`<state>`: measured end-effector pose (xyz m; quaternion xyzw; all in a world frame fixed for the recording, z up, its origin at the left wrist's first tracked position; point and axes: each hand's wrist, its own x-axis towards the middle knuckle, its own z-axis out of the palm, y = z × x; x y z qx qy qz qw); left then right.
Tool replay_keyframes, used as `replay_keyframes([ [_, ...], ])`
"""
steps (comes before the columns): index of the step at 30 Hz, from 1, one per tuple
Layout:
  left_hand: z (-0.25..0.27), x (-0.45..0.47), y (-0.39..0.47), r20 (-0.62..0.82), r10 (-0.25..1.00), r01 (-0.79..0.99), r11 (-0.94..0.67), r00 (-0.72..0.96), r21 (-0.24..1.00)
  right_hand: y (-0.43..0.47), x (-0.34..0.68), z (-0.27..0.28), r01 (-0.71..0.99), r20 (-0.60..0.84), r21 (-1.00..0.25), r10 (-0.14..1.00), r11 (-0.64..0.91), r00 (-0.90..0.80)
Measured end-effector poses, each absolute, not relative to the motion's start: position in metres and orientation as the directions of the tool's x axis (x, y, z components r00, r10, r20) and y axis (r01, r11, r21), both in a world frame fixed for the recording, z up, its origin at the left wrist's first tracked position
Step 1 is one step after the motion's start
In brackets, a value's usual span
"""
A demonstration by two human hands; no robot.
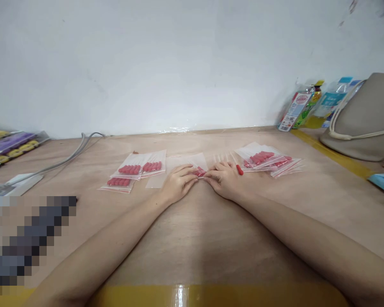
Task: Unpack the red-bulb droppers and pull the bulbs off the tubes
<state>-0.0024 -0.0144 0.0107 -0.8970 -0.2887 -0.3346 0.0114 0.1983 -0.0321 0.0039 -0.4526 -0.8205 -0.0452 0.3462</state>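
At the middle of the table, a small clear zip bag [199,171] with red oblong pieces in it lies between my hands. My left hand [181,181] pinches its near edge from the left, fingers closed. From the right, my right hand [223,179] pinches the same edge with thumb and fingertips. A single red oblong piece [240,169] lies just beyond my right hand, beside some thin clear strips [222,157]. To the left are several flat bags of red pieces [129,169], and to the right a heaped pile of similar bags [261,157].
A grey cable [70,157] crosses the table at left, near purple and yellow packs [14,145]. Lower left, a blurred dark area [32,238] hides its contents. Bottles [331,104], a carton [295,111] and a grey-beige bag [365,119] stand at back right by the wall.
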Motion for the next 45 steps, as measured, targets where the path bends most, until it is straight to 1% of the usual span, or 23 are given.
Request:
replay_keyframes([
  [3,0.012,-0.001,-0.015,0.606,0.564,0.509,-0.812,0.562,0.284,-0.034,0.197,0.005,0.762,0.631,-0.219,0.684,0.609,-0.366],
  [8,0.015,0.002,-0.016,0.495,0.726,0.493,-0.688,0.478,0.533,-0.034,0.193,0.004,0.737,0.675,-0.127,0.602,0.663,-0.426],
  [10,0.015,0.002,-0.015,0.465,0.752,0.471,-0.657,0.467,0.589,-0.033,0.192,0.002,0.741,0.696,-0.129,0.593,0.659,-0.405],
  [12,0.014,0.002,-0.015,0.451,0.764,0.455,-0.641,0.462,0.619,-0.032,0.191,0.001,0.744,0.706,-0.138,0.592,0.654,-0.389],
  [15,0.013,0.002,-0.013,0.436,0.776,0.441,-0.622,0.455,0.647,-0.032,0.191,0.001,0.75,0.694,-0.136,0.603,0.647,-0.394],
  [20,0.011,0.002,-0.012,0.418,0.794,0.444,-0.598,0.441,0.668,-0.032,0.191,0.003,0.8,0.689,-0.123,0.63,0.587,-0.357],
  [25,0.014,0.004,-0.012,0.381,0.801,0.477,-0.587,0.463,0.655,-0.031,0.191,0.004,0.775,0.679,-0.086,0.606,0.626,-0.414],
  [29,0.016,0.008,-0.012,0.362,0.809,0.501,-0.576,0.464,0.646,-0.029,0.19,0.003,0.772,0.705,-0.08,0.584,0.63,-0.403],
  [34,0.011,0.011,-0.008,0.374,0.831,0.482,-0.547,0.412,0.684,-0.025,0.187,0.002,0.768,0.728,-0.03,0.54,0.64,-0.422],
  [37,0.008,0.011,-0.006,0.366,0.845,0.466,-0.524,0.389,0.713,-0.024,0.186,0.003,0.776,0.714,-0.003,0.545,0.631,-0.44],
  [39,0.008,0.011,-0.006,0.377,0.841,0.463,-0.531,0.387,0.71,-0.024,0.187,0.003,0.762,0.699,-0.001,0.545,0.648,-0.463],
  [42,0.009,0.011,-0.009,0.412,0.809,0.465,-0.581,0.42,0.668,-0.024,0.187,0.004,0.729,0.678,-0.002,0.537,0.684,-0.502],
  [45,0.011,0.011,-0.012,0.428,0.785,0.451,-0.612,0.448,0.649,-0.025,0.187,0.004,0.734,0.69,-0.007,0.534,0.679,-0.488],
])
